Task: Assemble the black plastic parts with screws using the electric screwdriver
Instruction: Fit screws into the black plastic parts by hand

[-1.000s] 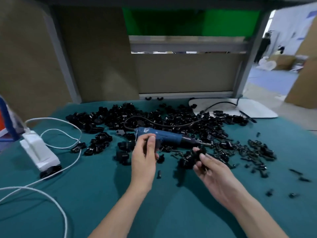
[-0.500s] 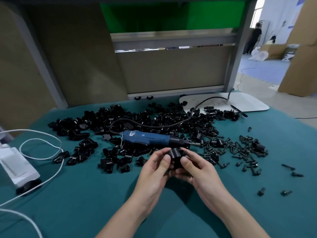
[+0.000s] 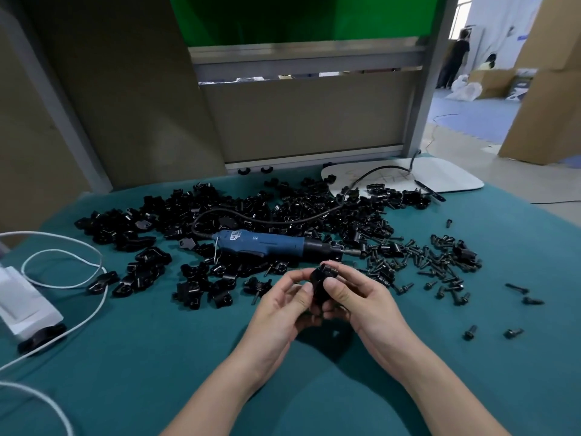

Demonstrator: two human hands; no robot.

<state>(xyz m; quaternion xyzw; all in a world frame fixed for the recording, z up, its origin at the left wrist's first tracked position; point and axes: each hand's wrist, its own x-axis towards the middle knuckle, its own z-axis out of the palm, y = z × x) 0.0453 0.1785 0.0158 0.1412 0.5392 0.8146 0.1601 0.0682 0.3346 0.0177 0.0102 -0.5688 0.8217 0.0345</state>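
Desk [image 3: 125, 388], covered in teal cloth, fills the lower view. A broad pile of black plastic parts [image 3: 251, 212] lies across its far half. A looser scatter of screws [image 3: 440, 265] spreads to the right of the pile, with a few strays well apart near the right edge. The blue electric screwdriver [image 3: 267, 245] lies on its side at the near edge of the pile, tip pointing right toward the screws. Its black cable [image 3: 283, 217] loops back over the parts to a white board [image 3: 449, 177] at the far right corner. A white power adapter [image 3: 22, 303] with a white cord [image 3: 63, 278] sits at the left edge.

Left hand [image 3: 283, 306] and right hand [image 3: 361, 297] meet just in front of the screwdriver, not touching it. The fingers [image 3: 338, 289] of both hands are curled and pinch a single held part [image 3: 320, 284] between them, left thumb on its left side and right thumb on its upper right face. The part is raised above the cloth. Whether a screw sits in it cannot be told.
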